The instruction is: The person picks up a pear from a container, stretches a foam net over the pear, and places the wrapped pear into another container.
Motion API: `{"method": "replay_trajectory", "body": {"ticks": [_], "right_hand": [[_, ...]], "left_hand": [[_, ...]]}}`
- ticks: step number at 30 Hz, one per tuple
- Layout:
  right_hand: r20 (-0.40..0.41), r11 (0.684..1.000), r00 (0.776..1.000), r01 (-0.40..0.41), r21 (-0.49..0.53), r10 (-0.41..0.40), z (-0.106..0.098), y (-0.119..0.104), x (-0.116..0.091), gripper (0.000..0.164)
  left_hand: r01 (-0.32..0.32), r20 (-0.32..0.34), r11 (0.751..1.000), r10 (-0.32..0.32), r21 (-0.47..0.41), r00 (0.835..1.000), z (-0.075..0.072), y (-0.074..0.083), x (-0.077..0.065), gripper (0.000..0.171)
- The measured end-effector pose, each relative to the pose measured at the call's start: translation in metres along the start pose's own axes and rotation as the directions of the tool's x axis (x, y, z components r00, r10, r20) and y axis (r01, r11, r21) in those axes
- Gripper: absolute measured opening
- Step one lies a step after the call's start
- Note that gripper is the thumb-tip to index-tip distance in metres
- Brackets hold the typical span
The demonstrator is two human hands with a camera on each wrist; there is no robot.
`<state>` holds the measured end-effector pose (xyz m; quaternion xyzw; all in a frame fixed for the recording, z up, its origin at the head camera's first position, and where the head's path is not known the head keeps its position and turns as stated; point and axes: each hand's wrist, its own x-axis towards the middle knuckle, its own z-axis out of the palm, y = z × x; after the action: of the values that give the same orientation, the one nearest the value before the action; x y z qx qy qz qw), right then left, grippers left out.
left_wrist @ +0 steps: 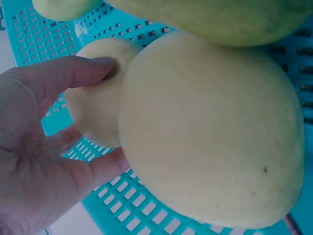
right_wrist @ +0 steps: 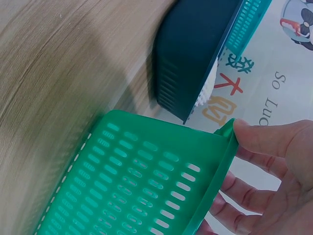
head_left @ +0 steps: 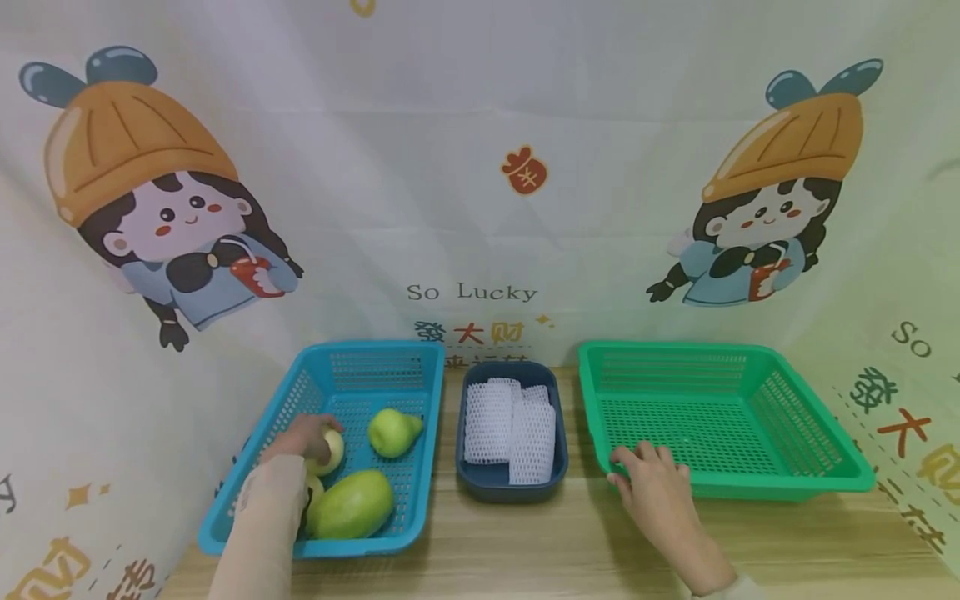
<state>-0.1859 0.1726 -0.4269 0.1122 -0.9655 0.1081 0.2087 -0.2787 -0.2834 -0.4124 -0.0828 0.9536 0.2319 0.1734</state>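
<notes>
My left hand [head_left: 303, 437] reaches into the blue basket [head_left: 437, 417] and holds a small round pale-yellow fruit [left_wrist: 100, 93], the thumb by its stem dimple and the other fingers around the far side. Right beside that fruit is a larger pale-yellow melon [left_wrist: 210, 132], mostly hidden by the arm in the head view. A big green oblong fruit [head_left: 351, 504] lies at the basket's near end, and a green pear [head_left: 393, 433] farther back. My right hand [head_left: 656, 492] grips the near left corner of the green basket [head_left: 780, 483], thumb outside and fingers over the rim.
Between the two baskets stands a dark blue bin [head_left: 512, 493] holding several white foam net sleeves [head_left: 491, 421]. All three containers sit on a wood-grain table [head_left: 517, 550]. A printed cloth [head_left: 480, 208] hangs behind them and along both sides.
</notes>
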Motion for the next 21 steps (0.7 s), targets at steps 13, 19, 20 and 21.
{"method": "replay_trajectory", "body": {"ticks": [13, 19, 20, 21], "right_hand": [[-0.004, 1.0, 1.0, -0.006, 0.003, 0.006, 0.0004, 0.0015, 0.0014, 0.02], [-0.02, 1.0, 1.0, 0.001, 0.002, -0.001, 0.0011, 0.0004, 0.0007, 0.021], [-0.017, 1.0, 1.0, 0.002, 0.003, -0.002, 0.001, 0.0003, 0.0005, 0.02], [-0.016, 1.0, 1.0, 0.003, 0.006, -0.003, 0.0008, 0.0003, 0.0005, 0.021]], "left_hand": [[-0.048, 0.031, 0.998, 0.049, -0.03, 0.998, -0.0024, 0.0073, -0.0001, 0.051], [-0.084, 0.025, 0.996, 0.084, 0.005, 0.996, -0.0035, 0.0047, -0.0034, 0.047], [-0.082, 0.028, 0.997, 0.082, 0.004, 0.996, -0.0037, 0.0044, -0.0043, 0.046], [-0.083, 0.032, 0.997, 0.083, 0.0, 0.996, -0.0039, 0.0041, -0.0049, 0.046]]}}
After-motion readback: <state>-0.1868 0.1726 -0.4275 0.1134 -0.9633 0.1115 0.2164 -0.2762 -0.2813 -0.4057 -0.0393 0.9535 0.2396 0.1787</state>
